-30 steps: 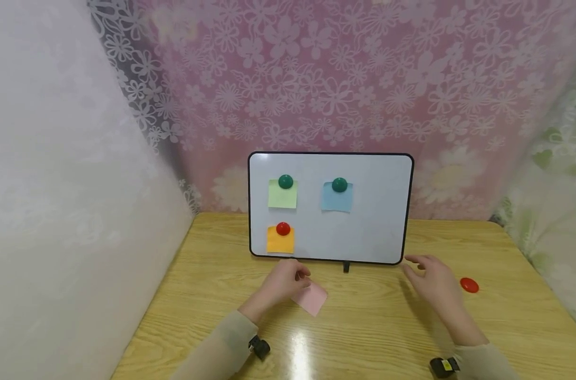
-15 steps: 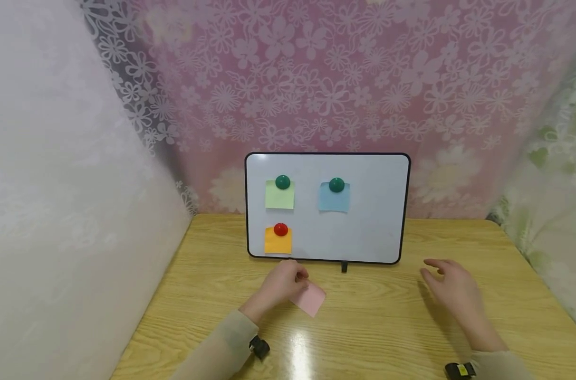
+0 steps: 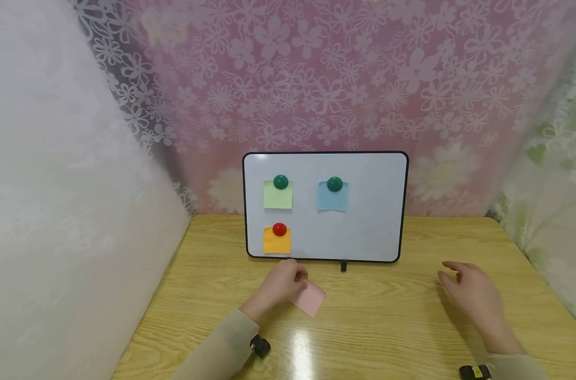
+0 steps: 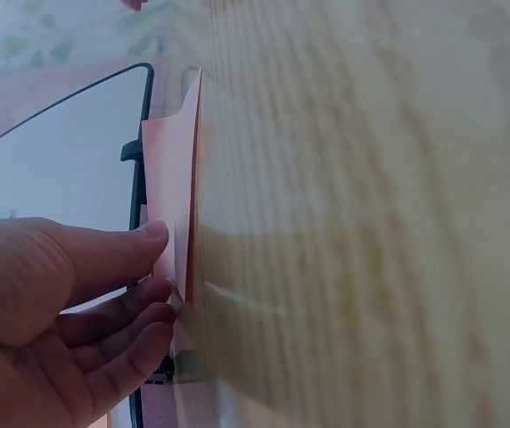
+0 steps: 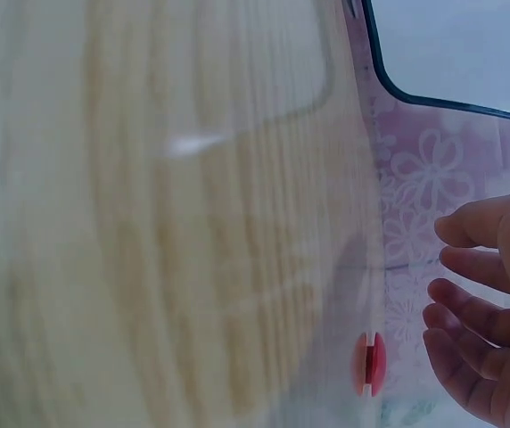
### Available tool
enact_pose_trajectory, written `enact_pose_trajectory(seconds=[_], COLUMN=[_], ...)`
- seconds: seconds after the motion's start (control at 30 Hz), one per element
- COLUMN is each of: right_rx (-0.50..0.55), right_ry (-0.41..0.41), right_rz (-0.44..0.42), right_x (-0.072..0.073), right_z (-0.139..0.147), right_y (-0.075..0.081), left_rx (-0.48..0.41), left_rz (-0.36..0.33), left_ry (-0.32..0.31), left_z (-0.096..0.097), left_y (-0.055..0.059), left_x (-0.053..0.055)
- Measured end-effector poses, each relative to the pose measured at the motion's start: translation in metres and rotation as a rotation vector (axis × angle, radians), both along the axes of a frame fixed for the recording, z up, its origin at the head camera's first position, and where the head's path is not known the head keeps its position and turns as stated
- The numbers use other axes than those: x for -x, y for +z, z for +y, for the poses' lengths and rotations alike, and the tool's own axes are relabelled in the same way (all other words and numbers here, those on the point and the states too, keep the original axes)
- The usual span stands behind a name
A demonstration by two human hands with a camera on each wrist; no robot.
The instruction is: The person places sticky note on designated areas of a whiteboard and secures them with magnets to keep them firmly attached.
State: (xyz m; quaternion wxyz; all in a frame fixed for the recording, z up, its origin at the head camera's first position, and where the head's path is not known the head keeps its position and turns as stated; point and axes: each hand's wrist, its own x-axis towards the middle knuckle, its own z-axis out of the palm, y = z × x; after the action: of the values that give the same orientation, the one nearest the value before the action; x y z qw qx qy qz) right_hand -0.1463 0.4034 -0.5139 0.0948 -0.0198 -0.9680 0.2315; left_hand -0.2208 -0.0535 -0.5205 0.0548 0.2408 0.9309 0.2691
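My left hand [image 3: 282,282] pinches a pink sticky note [image 3: 312,300] between thumb and fingers, just in front of the whiteboard [image 3: 373,227]. In the left wrist view the note [image 4: 168,169] stands slightly bent, close to the tabletop. My right hand [image 3: 475,293] is over the table's right side, fingers loosely bent and holding nothing. A round red magnet [image 5: 378,364] lies on the table near those fingers in the right wrist view; in the head view the hand hides it.
On the board, green magnets hold a light green note [image 3: 277,199] and a blue note [image 3: 333,200]. A red magnet [image 3: 279,229] holds an orange note [image 3: 276,244] at lower left. A black foot [image 3: 343,266] juts from the board's base onto the wooden table [image 3: 383,327].
My right hand has moved right, away from the board's lower corner, and now covers the loose red magnet in the head view. My left hand stays put with the pink sticky note.
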Motion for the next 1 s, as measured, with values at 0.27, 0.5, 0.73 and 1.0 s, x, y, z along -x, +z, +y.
enact_pose_trajectory(seconds=[0.27, 0.5, 0.73, 1.0], right_rx=[-0.046, -0.051, -0.053, -0.061], right_ry=[-0.068, -0.096, -0.113, -0.133], right_rz=[-0.018, -0.041, -0.069, -0.089], right_x=[0.001, 0.000, -0.002, -0.002], right_z=[0.008, 0.015, 0.021, 0.026], right_y=[0.002, 0.001, 0.002, 0.000], left_rx=[0.015, 0.024, 0.008, -0.002], left_rz=[-0.002, -0.010, -0.033, -0.017], left_ry=[0.004, 0.007, 0.017, 0.007], left_z=[0.000, 0.000, 0.000, -0.001], left_y=[0.000, 0.001, -0.002, -0.005], left_x=[0.001, 0.001, 0.002, 0.004])
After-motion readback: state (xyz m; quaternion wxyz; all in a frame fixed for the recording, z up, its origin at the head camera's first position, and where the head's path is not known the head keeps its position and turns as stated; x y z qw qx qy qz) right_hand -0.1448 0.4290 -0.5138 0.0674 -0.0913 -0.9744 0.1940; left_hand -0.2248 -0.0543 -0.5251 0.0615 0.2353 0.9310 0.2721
